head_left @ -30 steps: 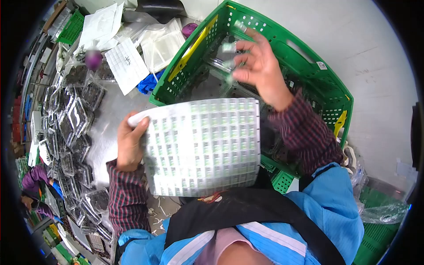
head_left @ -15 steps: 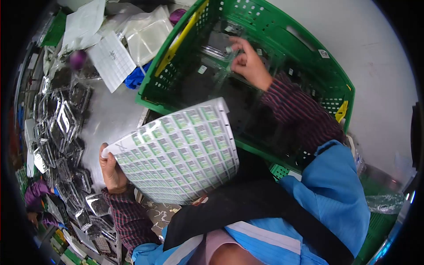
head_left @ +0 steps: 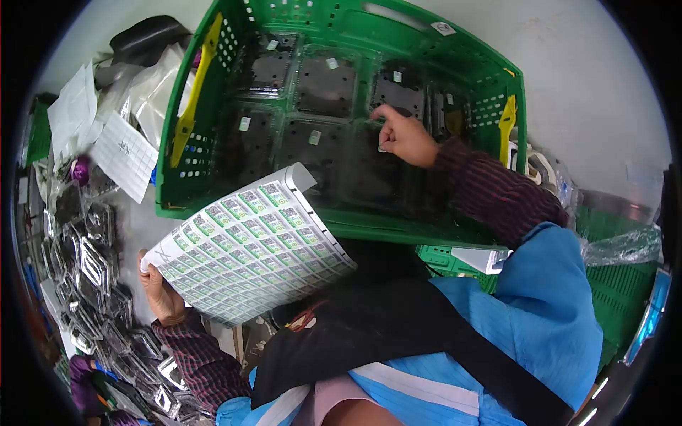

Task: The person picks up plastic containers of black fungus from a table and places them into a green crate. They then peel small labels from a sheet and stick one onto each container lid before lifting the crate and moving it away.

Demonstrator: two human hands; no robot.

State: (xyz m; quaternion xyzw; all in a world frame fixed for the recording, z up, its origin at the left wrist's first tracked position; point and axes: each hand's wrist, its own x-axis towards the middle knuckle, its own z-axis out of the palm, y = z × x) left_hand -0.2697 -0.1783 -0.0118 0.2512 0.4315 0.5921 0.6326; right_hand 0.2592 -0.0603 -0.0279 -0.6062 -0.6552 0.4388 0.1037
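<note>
My left hand [head_left: 162, 292] grips the lower left corner of a sheet of small green and white stickers [head_left: 245, 248], its far edge curling up. A green crate [head_left: 341, 226] holds several clear lidded boxes [head_left: 325, 82] with dark contents, most lids bearing one small sticker. Over a box in the front row, my right hand [head_left: 408, 140] is closed in a pinch on a small sticker [head_left: 382, 148], close to the lid. Whether the sticker touches the lid, I cannot tell.
Many empty clear containers [head_left: 92, 263] lie piled on the metal table at the left. Papers [head_left: 124, 156] and plastic bags [head_left: 153, 92] sit beside the crate. A purple sleeve [head_left: 82, 383] of another person shows at the lower left. Another green crate [head_left: 618, 270] stands at the right.
The view has shifted, and the crate appears further left and more level. My right hand has moved from the back boxes to a front-row box. The sheet remains in my left hand.
</note>
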